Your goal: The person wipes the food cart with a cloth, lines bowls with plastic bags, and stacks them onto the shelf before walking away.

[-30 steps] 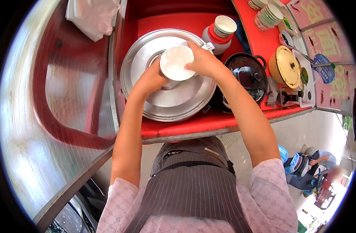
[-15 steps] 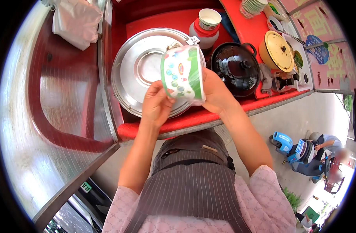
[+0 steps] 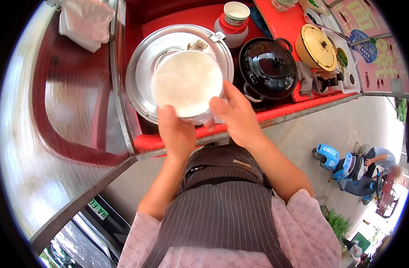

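Under and ahead of the left hand (image 3: 177, 134) and the right hand (image 3: 241, 119) spreads a red worktop (image 3: 153, 142), much of it hidden by the things upon it. Just beyond the hands lies a wide metal disc (image 3: 139, 76), its middle partly covered from sight. To the right of the right hand stands a lidded black pot (image 3: 269, 71), and farther right a yellow pot (image 3: 318, 47). Above the disc, between both hands, is a white bowl (image 3: 188, 82); it is blurred, and I cannot tell whether its inside or its base faces upward.

The worktop's front edge passes below the hands, near the wrists. Little room is seen between the right hand and the black pot; wider room is on the floor (image 3: 302, 129), to the right of the hands.

Both hands are clamped on the bowl's near side, thumbs upward, most fingers hidden beneath. The left hand points almost straight ahead, the right one slants inward.
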The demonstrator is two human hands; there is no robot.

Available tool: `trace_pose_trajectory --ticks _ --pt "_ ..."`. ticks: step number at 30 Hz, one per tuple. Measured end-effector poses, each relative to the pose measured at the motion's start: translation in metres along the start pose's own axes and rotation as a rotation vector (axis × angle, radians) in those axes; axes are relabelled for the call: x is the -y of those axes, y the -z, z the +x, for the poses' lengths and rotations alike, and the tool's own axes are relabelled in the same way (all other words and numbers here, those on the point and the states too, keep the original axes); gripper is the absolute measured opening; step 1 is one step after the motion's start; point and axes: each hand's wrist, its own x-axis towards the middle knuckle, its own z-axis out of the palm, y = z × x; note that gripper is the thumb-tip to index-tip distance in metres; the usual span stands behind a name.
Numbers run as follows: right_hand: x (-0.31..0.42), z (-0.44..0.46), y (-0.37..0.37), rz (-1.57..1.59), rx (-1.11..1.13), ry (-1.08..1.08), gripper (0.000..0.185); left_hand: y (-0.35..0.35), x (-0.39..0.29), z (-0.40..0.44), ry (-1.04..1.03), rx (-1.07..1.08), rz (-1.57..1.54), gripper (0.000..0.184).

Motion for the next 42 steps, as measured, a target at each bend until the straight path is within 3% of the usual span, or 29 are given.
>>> trace_pose_trajectory --ticks 3,4,8,9,11,12,15,16,17,19,21,22,25,30,32,33,36,37,39,41,42 --pt "-0.008 -0.002 0.023 0.005 0.025 0.071 0.049 -0.011 -0.017 0.006 0.173 -0.14 -0.369 0.073" --pt "-0.008 -0.005 0.025 0.003 -0.004 0.089 0.034 -0.008 -0.022 0.004 0.286 -0.105 -0.473 0.073" --pt "-0.018 0.002 0.029 0.051 -0.146 0.204 0.018 -0.016 -0.028 -0.01 0.425 -0.16 -0.478 0.073" --pt "-0.016 0.001 0.032 0.053 -0.153 0.204 0.018 -0.016 -0.027 -0.013 0.448 -0.099 -0.409 0.076" --pt "-0.01 0.0 0.042 -0.441 -0.064 0.416 0.026 -0.014 -0.023 -0.021 0.494 0.022 -0.269 0.08" --pt "-0.009 0.001 0.044 -0.262 0.022 0.418 0.032 -0.011 -0.017 -0.026 0.544 0.055 -0.323 0.085" --pt "-0.012 0.006 0.053 -0.369 0.076 0.488 0.03 -0.022 -0.014 -0.029 0.508 -0.003 -0.218 0.096" --pt "-0.004 0.008 0.057 -0.651 0.11 0.56 0.029 -0.018 -0.012 -0.026 0.423 0.003 -0.119 0.097" --pt "0.001 0.005 0.06 -0.649 0.11 0.558 0.029 -0.011 -0.009 -0.02 0.337 0.01 -0.021 0.098" --pt "0.01 0.0 0.061 -0.774 -0.219 0.493 0.025 0.005 -0.003 -0.012 0.258 -0.032 0.037 0.09" --pt "0.03 -0.018 0.043 -0.741 -0.214 0.556 0.018 0.021 0.002 -0.007 0.068 0.017 0.462 0.075" --pt "0.038 -0.026 0.03 -0.858 -0.097 0.546 0.017 0.014 0.008 -0.008 0.013 0.021 0.467 0.064" --pt "0.022 -0.022 0.015 -1.076 0.08 0.518 0.02 -0.001 0.024 -0.017 -0.019 0.102 0.57 0.065" --pt "0.023 -0.01 0.029 -1.13 0.208 0.319 0.025 -0.03 0.04 -0.024 0.195 0.045 0.275 0.071" --pt "0.028 -0.002 0.042 -1.22 0.324 0.063 0.025 -0.028 0.054 -0.018 0.231 0.049 0.183 0.074" --pt "0.031 -0.002 0.046 -1.219 0.324 0.059 0.025 -0.029 0.06 -0.014 0.265 0.051 0.087 0.076" --pt "0.057 -0.01 0.051 -1.075 0.094 0.448 0.024 -0.045 0.053 0.005 0.248 0.004 0.024 0.08" --pt "0.068 -0.012 0.055 -1.076 0.101 0.445 0.024 -0.052 0.049 0.012 0.226 -0.033 -0.001 0.08" --pt "0.084 -0.015 0.066 -0.928 -0.141 0.435 0.022 -0.059 0.053 0.022 0.213 -0.019 0.021 0.085" --pt "0.089 -0.006 0.087 -0.919 -0.202 0.404 0.033 -0.077 0.065 0.037 0.121 -0.05 0.008 0.09" --pt "0.091 -0.002 0.095 -0.887 -0.248 0.191 0.04 -0.086 0.071 0.042 0.122 -0.05 0.007 0.096"
